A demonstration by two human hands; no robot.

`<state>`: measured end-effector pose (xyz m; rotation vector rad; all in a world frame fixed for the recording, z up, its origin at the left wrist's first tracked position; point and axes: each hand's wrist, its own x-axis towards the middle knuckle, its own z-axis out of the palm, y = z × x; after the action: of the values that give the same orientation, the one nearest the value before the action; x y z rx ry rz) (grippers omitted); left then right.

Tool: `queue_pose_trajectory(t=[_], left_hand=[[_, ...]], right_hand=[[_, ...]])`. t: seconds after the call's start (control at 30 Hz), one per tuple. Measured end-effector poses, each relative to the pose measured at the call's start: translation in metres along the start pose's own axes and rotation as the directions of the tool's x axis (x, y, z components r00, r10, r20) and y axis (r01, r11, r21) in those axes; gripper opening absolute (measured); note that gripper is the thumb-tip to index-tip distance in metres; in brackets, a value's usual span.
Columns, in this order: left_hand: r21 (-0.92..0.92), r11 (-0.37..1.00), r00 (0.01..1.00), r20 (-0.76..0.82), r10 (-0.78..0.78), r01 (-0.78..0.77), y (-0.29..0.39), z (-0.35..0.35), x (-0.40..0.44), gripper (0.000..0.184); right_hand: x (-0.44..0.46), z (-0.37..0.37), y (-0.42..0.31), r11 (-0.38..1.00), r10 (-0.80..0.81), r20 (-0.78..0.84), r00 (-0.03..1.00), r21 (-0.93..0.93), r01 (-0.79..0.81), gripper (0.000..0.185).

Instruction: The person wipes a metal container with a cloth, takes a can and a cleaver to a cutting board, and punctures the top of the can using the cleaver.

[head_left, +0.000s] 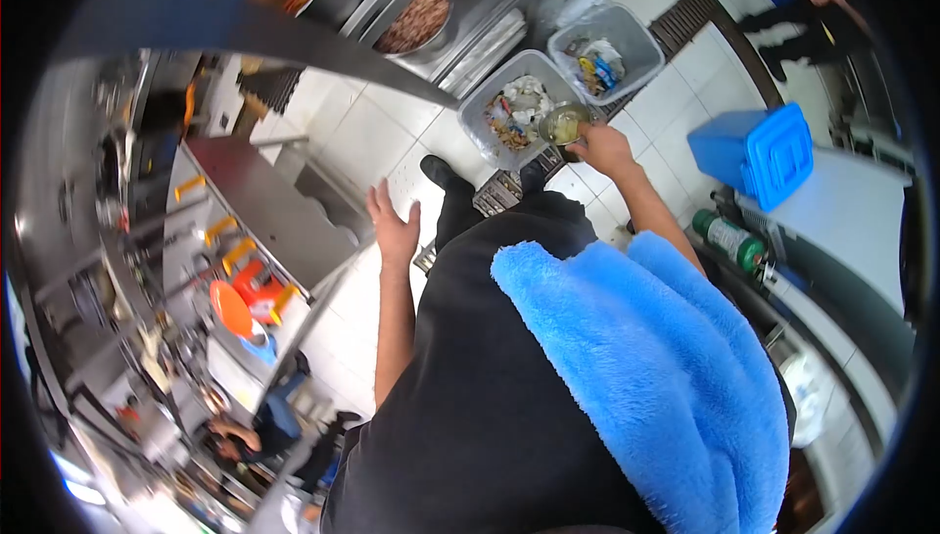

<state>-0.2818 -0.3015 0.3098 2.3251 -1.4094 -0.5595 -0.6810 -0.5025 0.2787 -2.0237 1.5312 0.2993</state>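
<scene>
My right hand grips the edge of a small round bowl with pale yellowish contents. The bowl is over the right side of a clear plastic bin that holds mixed food waste. Beside that bin stands a second clear bin with wrappers and a blue and yellow packet inside. My left hand is raised over the floor tiles, fingers spread, touching nothing. A fluffy blue cloth lies across the front of my black clothing.
A blue lidded container and a green gas cylinder stand at the right. A metal counter is at the left, a bowl of brownish-red food above. People show at the lower left and upper right. A floor drain runs past the bins.
</scene>
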Motion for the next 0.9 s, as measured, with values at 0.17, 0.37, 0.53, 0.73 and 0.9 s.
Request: queue_pose_trajectory(t=[0.17, 0.37, 0.53, 0.73, 0.9], left_hand=[[-0.01, 0.924, 0.909, 0.187, -0.373, 0.381, -0.113, 0.09, -0.155, 0.081], [-0.162, 0.481, 0.505, 0.367, -0.781, 0.862, -0.131, 0.14, -0.307, 0.055], [-0.244, 0.269, 0.359, 0.506, -0.784, 0.932, -0.117, 0.162, -0.378, 0.053], [-0.332, 0.189, 0.36, 0.589, -0.724, 0.924, -0.119, 0.174, -0.401, 0.051], [-0.438, 0.204, 0.45, 0.583, -0.676, 0.875, -0.145, 0.16, -0.389, 0.049]], right_hand=[[0.066, 0.057, 0.008, 0.964, -0.159, 0.294, 0.942, -0.161, 0.213, 0.06], [0.133, 0.072, -0.034, 0.858, -0.057, 0.412, 0.909, -0.445, 0.255, 0.067], [0.167, 0.068, -0.079, 0.685, 0.144, 0.486, 0.862, -0.677, 0.268, 0.061], [0.173, 0.041, -0.112, 0.482, 0.261, 0.499, 0.826, -0.809, 0.336, 0.067], [0.172, 0.041, -0.105, 0.664, 0.194, 0.271, 0.943, -0.744, 0.078, 0.066]])
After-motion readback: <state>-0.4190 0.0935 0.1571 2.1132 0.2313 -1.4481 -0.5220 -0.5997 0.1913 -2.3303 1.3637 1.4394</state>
